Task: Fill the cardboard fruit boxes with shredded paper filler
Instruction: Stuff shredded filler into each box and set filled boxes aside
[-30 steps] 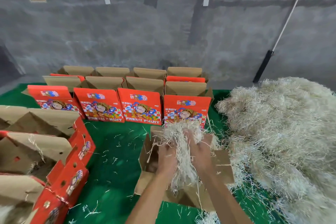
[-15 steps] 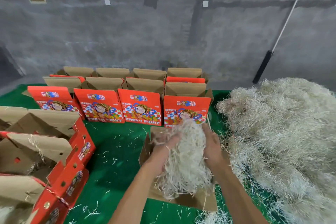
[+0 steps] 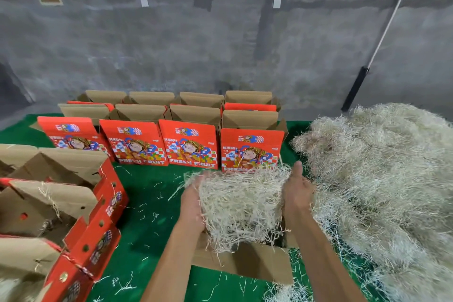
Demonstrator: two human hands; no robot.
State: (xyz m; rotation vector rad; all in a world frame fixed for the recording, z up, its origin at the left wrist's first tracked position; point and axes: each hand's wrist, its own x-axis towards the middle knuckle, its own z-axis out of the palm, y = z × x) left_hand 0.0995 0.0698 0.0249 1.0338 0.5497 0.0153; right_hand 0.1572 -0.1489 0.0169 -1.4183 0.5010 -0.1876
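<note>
Left hand [image 3: 193,203]: fingers spread, cupped against the left end of a shredded-paper clump [image 3: 241,203]. Right hand [image 3: 297,190]: palm pressed to its right end, thumb raised. Clump: pale, tangled strands, long axis running left to right, held directly above an open brown box [image 3: 245,261]. Large filler heap [image 3: 382,184] right of the box, on the green surface [image 3: 147,228].

Both bare forearms reach fwd from the bottom edge, converging a bit. Left hand [image 3: 193,203] is cupped, palm facing right, fingers curled in. Right hand [image 3: 297,190] faces it, palm left, thumb up. Hands apart, approx level, pressing inward.
</note>
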